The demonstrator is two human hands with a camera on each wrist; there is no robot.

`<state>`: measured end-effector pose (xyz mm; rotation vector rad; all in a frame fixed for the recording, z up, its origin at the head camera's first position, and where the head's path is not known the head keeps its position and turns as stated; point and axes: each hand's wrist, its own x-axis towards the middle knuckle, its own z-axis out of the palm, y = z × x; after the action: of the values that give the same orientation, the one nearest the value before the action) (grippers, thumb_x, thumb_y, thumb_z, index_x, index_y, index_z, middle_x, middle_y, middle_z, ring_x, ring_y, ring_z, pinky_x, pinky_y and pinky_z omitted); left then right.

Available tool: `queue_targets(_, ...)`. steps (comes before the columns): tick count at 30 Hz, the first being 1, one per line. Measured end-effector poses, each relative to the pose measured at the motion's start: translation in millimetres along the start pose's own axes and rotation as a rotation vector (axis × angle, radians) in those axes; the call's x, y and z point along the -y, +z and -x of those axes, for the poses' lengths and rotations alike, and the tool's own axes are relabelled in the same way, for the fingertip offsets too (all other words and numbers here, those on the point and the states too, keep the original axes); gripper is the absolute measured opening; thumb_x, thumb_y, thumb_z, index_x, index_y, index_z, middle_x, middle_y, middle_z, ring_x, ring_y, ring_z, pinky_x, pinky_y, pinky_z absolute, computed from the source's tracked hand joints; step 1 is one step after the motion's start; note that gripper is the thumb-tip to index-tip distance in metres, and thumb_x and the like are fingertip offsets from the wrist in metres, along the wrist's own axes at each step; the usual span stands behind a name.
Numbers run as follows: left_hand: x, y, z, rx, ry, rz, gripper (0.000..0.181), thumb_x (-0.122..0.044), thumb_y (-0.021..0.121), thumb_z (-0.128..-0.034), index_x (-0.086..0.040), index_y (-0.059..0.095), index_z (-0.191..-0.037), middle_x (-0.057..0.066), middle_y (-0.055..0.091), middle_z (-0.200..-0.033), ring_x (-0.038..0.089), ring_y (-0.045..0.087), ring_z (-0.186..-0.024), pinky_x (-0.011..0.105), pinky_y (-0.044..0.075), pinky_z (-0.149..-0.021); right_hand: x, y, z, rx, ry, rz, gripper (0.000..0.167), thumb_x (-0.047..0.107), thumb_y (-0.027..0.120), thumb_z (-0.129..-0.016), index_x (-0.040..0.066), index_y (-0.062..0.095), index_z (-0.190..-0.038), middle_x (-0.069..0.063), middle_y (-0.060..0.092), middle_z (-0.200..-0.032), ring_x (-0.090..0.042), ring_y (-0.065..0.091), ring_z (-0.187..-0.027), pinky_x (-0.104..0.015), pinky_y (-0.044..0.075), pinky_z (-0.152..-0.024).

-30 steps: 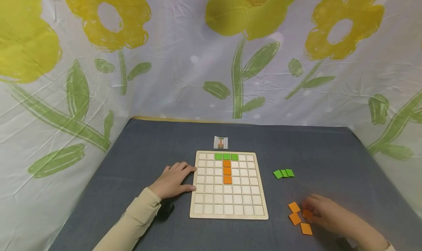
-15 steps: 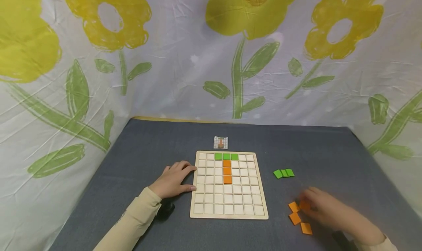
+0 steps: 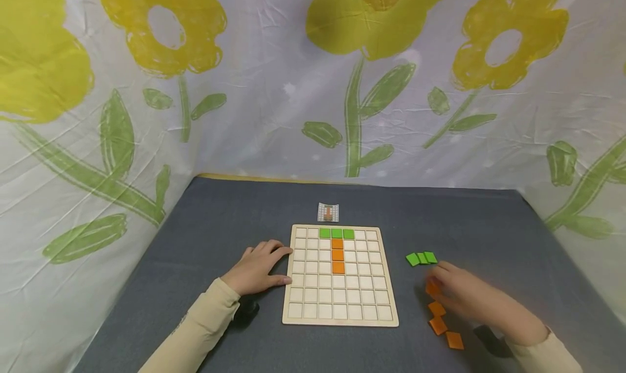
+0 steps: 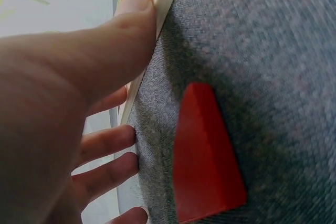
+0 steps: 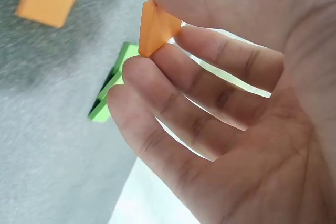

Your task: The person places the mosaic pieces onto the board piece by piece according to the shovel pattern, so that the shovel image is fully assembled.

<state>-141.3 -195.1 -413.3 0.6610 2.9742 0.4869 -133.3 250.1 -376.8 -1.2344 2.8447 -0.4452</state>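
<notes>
Green tiles (image 3: pixel 422 258) just beyond my right hand (image 3: pixel 467 291), loose orange tiles (image 3: pixel 438 325) on its near side, board (image 3: pixel 338 296) leftward, left hand (image 3: pixel 256 269) relaxed, touching its edge. I pinch one orange tile (image 5: pixel 157 27) in my right fingertips.

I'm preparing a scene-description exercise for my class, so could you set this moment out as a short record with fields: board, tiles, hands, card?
Board: pale wooden square grid board on dark grey cloth
Placed green: three flat square green tiles, side by side in the farthest row
Placed orange: three flat square orange tiles, column below the middle green one
Loose: three green tiles and three orange tiles, right of the board
Left hand: touches the board's left edge
Right hand: pinches one orange tile
Card: small printed grid card, beyond the board
</notes>
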Motion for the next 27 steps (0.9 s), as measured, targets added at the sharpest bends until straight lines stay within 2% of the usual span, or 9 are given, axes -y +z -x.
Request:
queue_targets(7, -0.9, -0.3, 0.4, -0.007, 0.0, 0.0, 0.064, -0.047, 0.07, -0.0842, -0.017, 0.052, -0.138, 0.008, 0.05, -0.132, 0.029, 0.048, -0.121, 0.049, 0.036, -0.09, 10.6, -3.2, -12.7, 0.046, 0.032, -0.007, 0.029, 0.006, 0.076, -0.079, 0.008, 0.063, -0.105, 0.005, 0.057, -0.097, -0.01, 0.06, -0.084, -0.028, 0.051, -0.069)
queue_targets(15, -0.9, 0.2, 0.9, -0.007, -0.001, 0.002, 0.063, -0.047, 0.069, -0.0845, -0.017, 0.052, -0.137, 0.008, 0.05, -0.132, 0.028, 0.048, -0.121, 0.049, 0.036, -0.089, 18.7, -3.3, -25.2, -0.013, -0.066, -0.004, 0.028, 0.002, 0.077, -0.077, 0.007, 0.063, -0.101, 0.002, 0.055, -0.095, -0.009, 0.056, -0.08, -0.023, 0.049, -0.065)
queue_targets(20, -0.4, 0.2, 0.6, -0.006, 0.004, 0.006, 0.062, -0.046, 0.07, -0.0846, -0.017, 0.052, -0.137, 0.008, 0.05, -0.132, 0.029, 0.048, -0.121, 0.049, 0.036, -0.089, 23.4, -4.3, -33.3, -0.019, -0.109, 0.003, 0.03, 0.002, 0.078, -0.077, 0.008, 0.062, -0.102, 0.002, 0.054, -0.094, -0.008, 0.055, -0.078, -0.02, 0.048, -0.064)
queue_targets(27, -0.2, 0.5, 0.1, -0.007, 0.015, 0.007, 0.062, -0.046, 0.069, -0.0848, -0.017, 0.052, -0.137, 0.008, 0.05, -0.131, 0.029, 0.048, -0.12, 0.048, 0.037, -0.088, 34.6, -6.3, -48.7, 0.033, -0.085, 0.02, 0.03, 0.006, 0.077, -0.079, 0.007, 0.063, -0.105, 0.002, 0.055, -0.093, -0.005, 0.055, -0.075, -0.018, 0.048, -0.062)
